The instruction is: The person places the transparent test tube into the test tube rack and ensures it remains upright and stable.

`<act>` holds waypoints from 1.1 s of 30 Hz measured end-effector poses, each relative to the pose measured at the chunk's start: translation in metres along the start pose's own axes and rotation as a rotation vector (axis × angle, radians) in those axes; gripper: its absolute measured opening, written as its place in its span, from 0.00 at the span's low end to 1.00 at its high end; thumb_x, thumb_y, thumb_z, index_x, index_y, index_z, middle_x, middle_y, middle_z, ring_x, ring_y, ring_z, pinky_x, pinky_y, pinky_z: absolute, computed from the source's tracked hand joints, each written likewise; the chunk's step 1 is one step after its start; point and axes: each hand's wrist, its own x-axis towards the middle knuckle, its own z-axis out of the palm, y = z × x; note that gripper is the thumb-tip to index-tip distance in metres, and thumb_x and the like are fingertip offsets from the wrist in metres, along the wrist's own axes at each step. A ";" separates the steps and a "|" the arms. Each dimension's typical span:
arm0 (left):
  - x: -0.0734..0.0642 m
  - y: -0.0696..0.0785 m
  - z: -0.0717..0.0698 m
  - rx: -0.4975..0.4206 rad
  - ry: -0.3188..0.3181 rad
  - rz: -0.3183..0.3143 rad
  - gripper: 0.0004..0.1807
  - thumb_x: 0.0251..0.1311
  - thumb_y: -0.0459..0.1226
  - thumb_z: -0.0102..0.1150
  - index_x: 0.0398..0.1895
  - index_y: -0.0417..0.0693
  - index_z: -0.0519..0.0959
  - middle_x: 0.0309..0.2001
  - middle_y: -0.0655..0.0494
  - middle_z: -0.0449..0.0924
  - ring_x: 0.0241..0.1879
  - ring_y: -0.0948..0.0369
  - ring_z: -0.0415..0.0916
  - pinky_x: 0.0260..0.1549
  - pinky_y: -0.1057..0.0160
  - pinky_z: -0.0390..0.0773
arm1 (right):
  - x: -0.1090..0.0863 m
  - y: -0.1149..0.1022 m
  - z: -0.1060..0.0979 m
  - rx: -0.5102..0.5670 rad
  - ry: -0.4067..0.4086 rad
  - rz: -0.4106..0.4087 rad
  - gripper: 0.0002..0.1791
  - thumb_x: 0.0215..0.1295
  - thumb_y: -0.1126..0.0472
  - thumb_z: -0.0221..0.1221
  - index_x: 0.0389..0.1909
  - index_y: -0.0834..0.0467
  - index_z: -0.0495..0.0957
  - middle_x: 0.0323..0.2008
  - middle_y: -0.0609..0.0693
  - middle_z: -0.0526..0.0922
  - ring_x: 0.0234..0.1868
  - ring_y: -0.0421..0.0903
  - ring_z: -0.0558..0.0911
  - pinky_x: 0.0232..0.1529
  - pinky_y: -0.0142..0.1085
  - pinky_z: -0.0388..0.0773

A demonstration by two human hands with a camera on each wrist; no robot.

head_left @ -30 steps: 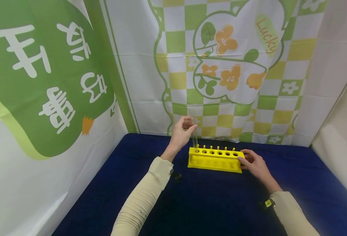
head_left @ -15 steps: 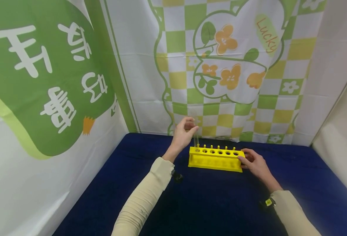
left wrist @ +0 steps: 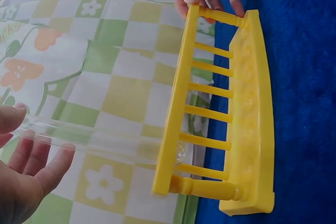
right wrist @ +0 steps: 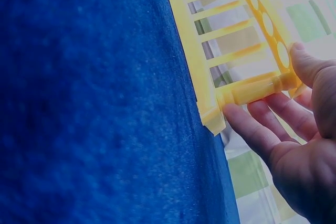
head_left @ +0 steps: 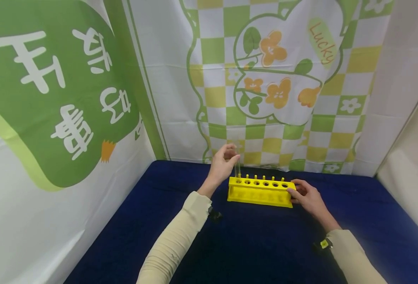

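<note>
Between thumb and fingertips, my left hand (head_left: 221, 167) pinches a clear glass test tube (left wrist: 105, 141) by its upper part. The tube stands over the end hole at the left of a yellow test tube rack (head_left: 260, 202). In the left wrist view its rounded bottom pokes just below the rack's top plate (left wrist: 176, 114). My right hand (head_left: 309, 200) holds the rack's right end. In the right wrist view, its thumb lies at the top plate and its fingers (right wrist: 257, 129) touch the end post (right wrist: 252, 90). The rack's other holes hold no tubes.
The rack stands on a dark blue cloth (head_left: 251, 244) covering the table. A row of short yellow pegs (head_left: 264, 178) rises along the rack's rear edge. Behind hangs a green and yellow checked curtain (head_left: 216, 98), with another printed sheet (head_left: 99, 189) on the left.
My left hand has come down slightly, lowering the tube at the left end hole. My right hand stays on the rack's right end.
</note>
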 end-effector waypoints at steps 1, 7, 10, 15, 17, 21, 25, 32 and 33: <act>0.000 -0.001 0.000 -0.001 0.000 0.000 0.18 0.67 0.42 0.59 0.59 0.54 0.74 0.48 0.50 0.81 0.49 0.54 0.80 0.47 0.56 0.81 | 0.000 0.000 0.000 0.000 0.000 0.001 0.37 0.67 0.43 0.59 0.68 0.62 0.64 0.50 0.66 0.79 0.45 0.54 0.84 0.40 0.42 0.85; -0.003 -0.004 0.002 -0.008 -0.006 -0.016 0.19 0.68 0.42 0.59 0.60 0.55 0.73 0.49 0.50 0.81 0.49 0.54 0.80 0.45 0.57 0.82 | -0.001 0.001 0.000 0.003 -0.007 -0.001 0.36 0.67 0.44 0.59 0.67 0.62 0.65 0.49 0.66 0.79 0.46 0.56 0.84 0.40 0.42 0.85; -0.004 -0.005 0.003 -0.012 -0.012 -0.019 0.18 0.68 0.42 0.58 0.60 0.56 0.73 0.49 0.51 0.81 0.48 0.54 0.80 0.45 0.57 0.81 | 0.000 0.001 0.001 0.005 -0.005 0.000 0.36 0.67 0.43 0.59 0.67 0.61 0.65 0.50 0.66 0.79 0.46 0.55 0.84 0.40 0.42 0.85; -0.005 -0.007 0.004 -0.002 -0.012 0.001 0.18 0.67 0.42 0.59 0.59 0.55 0.74 0.47 0.51 0.81 0.47 0.55 0.80 0.45 0.56 0.81 | 0.001 0.002 0.000 -0.009 0.000 -0.005 0.36 0.66 0.42 0.59 0.66 0.61 0.66 0.49 0.65 0.79 0.45 0.53 0.84 0.39 0.41 0.86; -0.005 -0.008 0.005 0.006 -0.010 0.003 0.19 0.67 0.42 0.59 0.59 0.54 0.74 0.46 0.51 0.81 0.47 0.55 0.80 0.45 0.56 0.81 | 0.001 0.002 0.000 -0.013 0.001 -0.004 0.36 0.66 0.41 0.59 0.67 0.60 0.66 0.49 0.65 0.79 0.45 0.54 0.84 0.39 0.41 0.86; -0.006 -0.011 0.007 0.006 -0.018 0.001 0.19 0.67 0.42 0.59 0.60 0.51 0.74 0.47 0.50 0.81 0.48 0.53 0.80 0.47 0.54 0.81 | 0.001 0.001 0.000 -0.011 -0.001 -0.006 0.36 0.67 0.42 0.58 0.67 0.61 0.65 0.48 0.65 0.79 0.45 0.56 0.84 0.39 0.41 0.86; -0.007 -0.012 0.009 0.005 -0.031 0.003 0.20 0.67 0.42 0.59 0.60 0.49 0.74 0.48 0.49 0.81 0.48 0.53 0.80 0.49 0.52 0.80 | 0.002 0.001 0.000 -0.006 -0.009 -0.004 0.36 0.67 0.42 0.58 0.67 0.61 0.65 0.49 0.65 0.79 0.46 0.56 0.84 0.40 0.41 0.86; -0.008 -0.015 0.010 0.008 -0.038 -0.010 0.21 0.67 0.43 0.59 0.61 0.48 0.74 0.49 0.50 0.81 0.50 0.53 0.79 0.50 0.51 0.79 | 0.001 0.002 -0.001 0.004 -0.010 0.008 0.36 0.66 0.42 0.59 0.67 0.60 0.65 0.51 0.65 0.79 0.47 0.57 0.84 0.40 0.40 0.86; -0.008 -0.015 0.010 0.008 -0.038 -0.010 0.21 0.67 0.43 0.59 0.61 0.49 0.74 0.49 0.50 0.81 0.50 0.53 0.79 0.50 0.51 0.79 | 0.001 0.001 -0.001 0.004 -0.011 0.006 0.36 0.66 0.42 0.59 0.67 0.60 0.65 0.51 0.66 0.79 0.48 0.57 0.83 0.40 0.41 0.86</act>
